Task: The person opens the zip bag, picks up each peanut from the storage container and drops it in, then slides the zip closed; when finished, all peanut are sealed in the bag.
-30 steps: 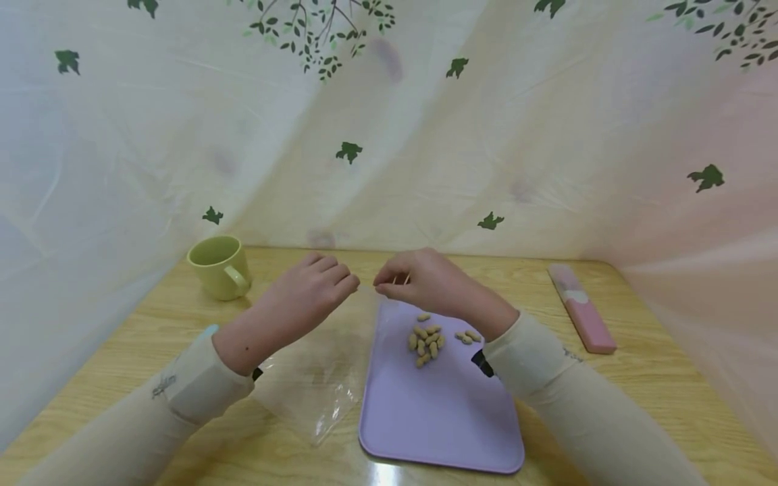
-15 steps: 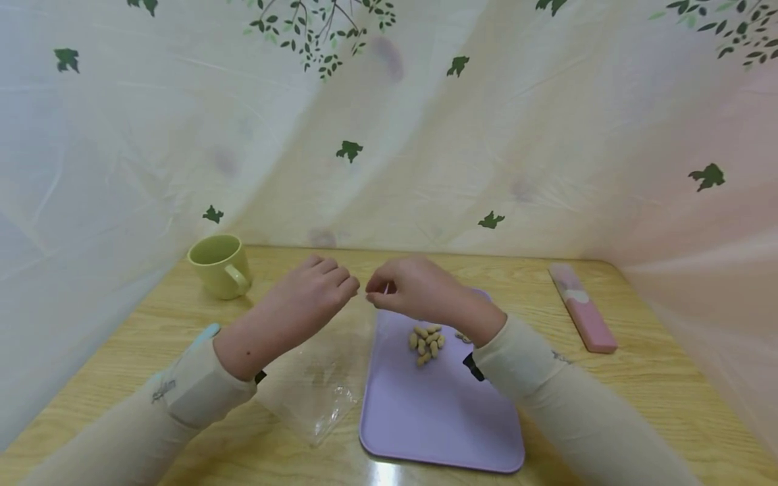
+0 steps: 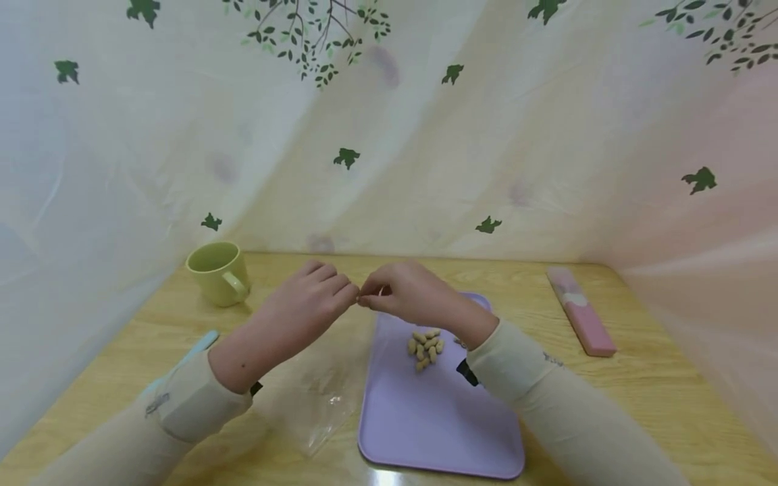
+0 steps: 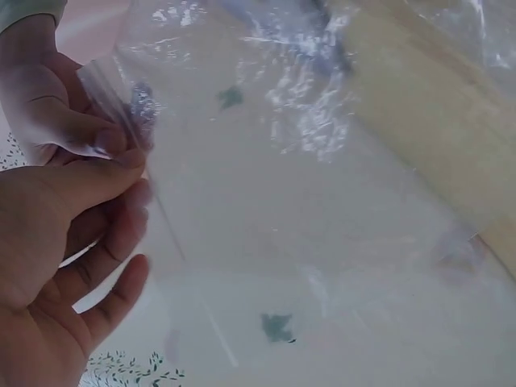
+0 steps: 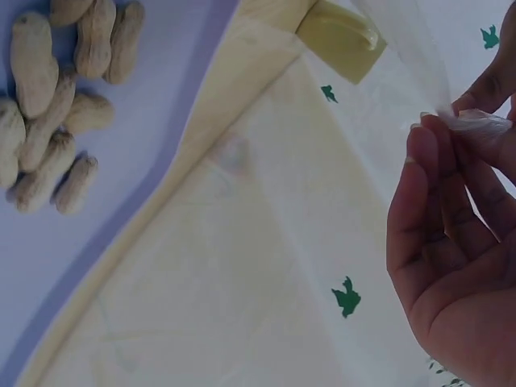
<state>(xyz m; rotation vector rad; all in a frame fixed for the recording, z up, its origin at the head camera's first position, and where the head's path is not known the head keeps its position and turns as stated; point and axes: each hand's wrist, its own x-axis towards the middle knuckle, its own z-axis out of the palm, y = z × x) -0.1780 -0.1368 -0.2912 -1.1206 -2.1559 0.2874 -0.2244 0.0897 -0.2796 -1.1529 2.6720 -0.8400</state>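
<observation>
Head view shows the left hand (image 3: pixel 304 304) and the right hand (image 3: pixel 407 293) meeting fingertip to fingertip above the table (image 3: pixel 656 378), near its back edge. Both hands pinch the top edge of a clear plastic bag (image 3: pixel 322 378), and the bag hangs down so its bottom rests on the table just left of the purple tray (image 3: pixel 437 418). The left wrist view shows the thumb and fingers of both hands squeezing the bag's rim (image 4: pixel 113 97). It looks like the step now is pulling the bag's mouth open, though the thin plastic is hard to see, so I cannot be sure it is still sealed. A small pile of peanuts (image 3: pixel 425 347) sits on the tray toward its back edge. Next, I think the hands need to pull gently apart so the mouth opens wide.
</observation>
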